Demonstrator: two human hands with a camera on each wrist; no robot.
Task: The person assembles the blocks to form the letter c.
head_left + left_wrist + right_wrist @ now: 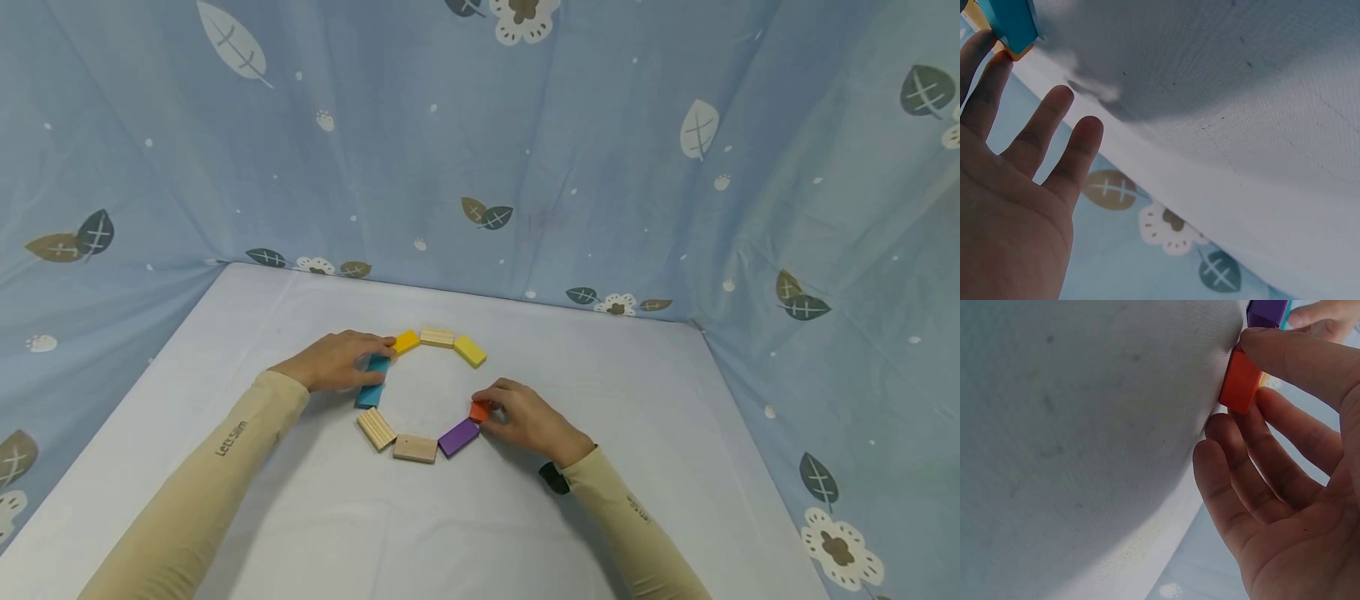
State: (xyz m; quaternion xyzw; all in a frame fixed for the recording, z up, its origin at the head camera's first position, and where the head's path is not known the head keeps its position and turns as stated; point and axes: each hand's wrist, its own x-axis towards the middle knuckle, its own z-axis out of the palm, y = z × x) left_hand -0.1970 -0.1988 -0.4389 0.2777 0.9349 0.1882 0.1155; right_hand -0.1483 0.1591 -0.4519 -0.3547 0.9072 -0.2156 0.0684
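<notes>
Toward the left of a ring of wooden blocks, my left hand holds a blue block, its thumb across the block and its fingertips at the far end. Those fingertips also touch the yellow-orange block. In the left wrist view the blue block shows at the top left; the thumb is out of sight there. On the ring's right side my right hand pinches an orange-red block between thumb and fingers. It stands against the end of a purple block.
A plain wood block and a yellow block form the ring's far side. A grooved wood block and another plain wood block lie along the near side. White cloth covers the table; a patterned blue curtain hangs behind.
</notes>
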